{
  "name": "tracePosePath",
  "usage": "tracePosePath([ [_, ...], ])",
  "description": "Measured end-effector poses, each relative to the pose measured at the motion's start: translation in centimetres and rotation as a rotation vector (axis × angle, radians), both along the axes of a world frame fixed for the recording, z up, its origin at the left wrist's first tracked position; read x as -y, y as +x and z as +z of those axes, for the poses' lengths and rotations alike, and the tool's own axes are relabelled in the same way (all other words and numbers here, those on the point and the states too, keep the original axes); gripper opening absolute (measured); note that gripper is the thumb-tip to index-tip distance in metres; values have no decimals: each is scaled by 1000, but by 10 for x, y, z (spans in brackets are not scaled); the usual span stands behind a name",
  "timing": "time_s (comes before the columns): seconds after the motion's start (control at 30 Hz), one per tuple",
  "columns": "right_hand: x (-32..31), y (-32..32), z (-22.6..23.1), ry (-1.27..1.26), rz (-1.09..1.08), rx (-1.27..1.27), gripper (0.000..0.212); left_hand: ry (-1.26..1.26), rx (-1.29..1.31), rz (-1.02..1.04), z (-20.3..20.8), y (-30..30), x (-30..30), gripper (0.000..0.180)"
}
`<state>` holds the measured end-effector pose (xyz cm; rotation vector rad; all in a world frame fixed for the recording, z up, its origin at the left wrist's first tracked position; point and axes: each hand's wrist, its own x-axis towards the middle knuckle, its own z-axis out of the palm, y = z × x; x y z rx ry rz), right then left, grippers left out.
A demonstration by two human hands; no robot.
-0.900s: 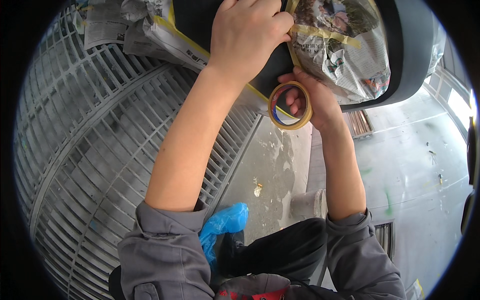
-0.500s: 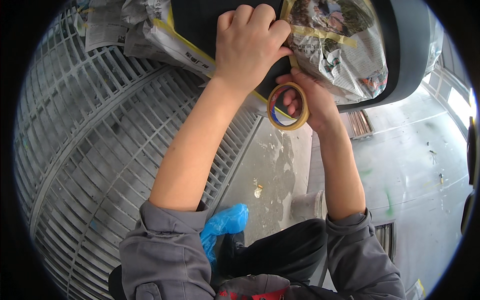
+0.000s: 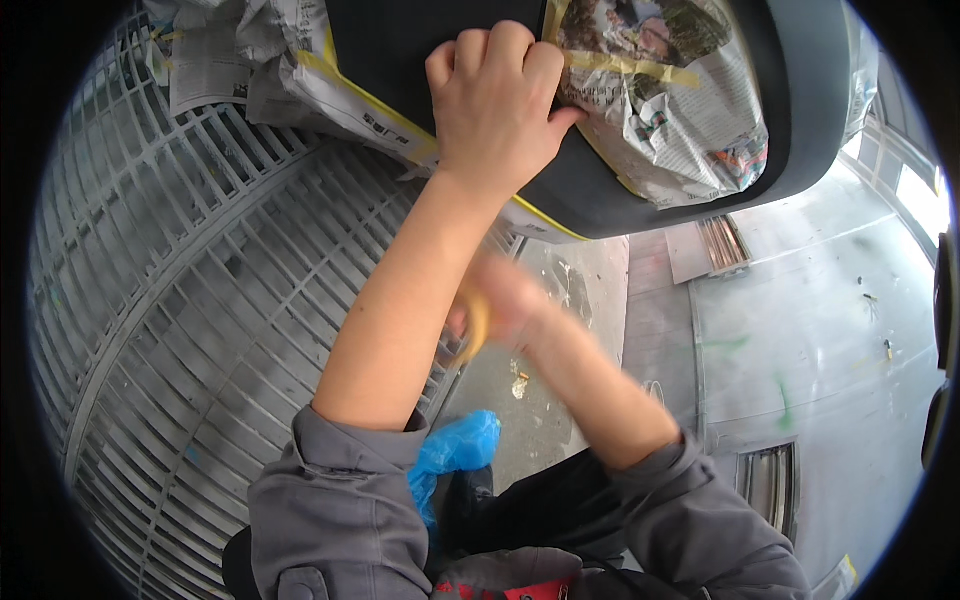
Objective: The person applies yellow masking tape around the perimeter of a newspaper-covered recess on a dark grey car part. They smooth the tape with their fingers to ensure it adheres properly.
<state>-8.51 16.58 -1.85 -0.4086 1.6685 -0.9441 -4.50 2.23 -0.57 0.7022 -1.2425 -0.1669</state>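
My left hand point(image 3: 495, 110) lies back-up against a dark grey car body panel point(image 3: 390, 50). Its fingers are curled with their tips hidden, and the thumb juts right to the edge of the newspaper point(image 3: 690, 120) taped over a rounded part. If anything is under those fingers, I cannot make it out. Lower down, below the panel and right of my left forearm, my right hand point(image 3: 508, 300) is smeared by motion. It carries a roll of yellow masking tape point(image 3: 476, 325), also blurred.
Newspaper edged with yellow tape point(image 3: 370, 115) runs along the panel's lower left side. Metal floor grating point(image 3: 200, 330) spreads at left. A blue shoe cover point(image 3: 455, 445) is on my foot. At right stands a pale wall point(image 3: 830, 330) with a louvred vent point(image 3: 770, 485).
My right hand has left the newspaper's lower edge, moving down and left with the tape roll. My left hand stays on the panel, slightly lower in view, with the panel's lower corner now uncovered.
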Motion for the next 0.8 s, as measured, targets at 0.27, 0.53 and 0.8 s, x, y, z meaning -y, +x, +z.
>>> tracePosePath([
  [0.27, -85, -37, -6, 305, 238, -276, 40, -101, 258, -73, 18, 48, 37, 34],
  [0.53, -172, -97, -15, 418, 159, -352, 46, -18, 48, -342, 28, 65, 31, 27],
  [0.8, -167, -68, -3, 296, 350, -290, 47, -235, -42, 36, -8, 39, 33, 40],
])
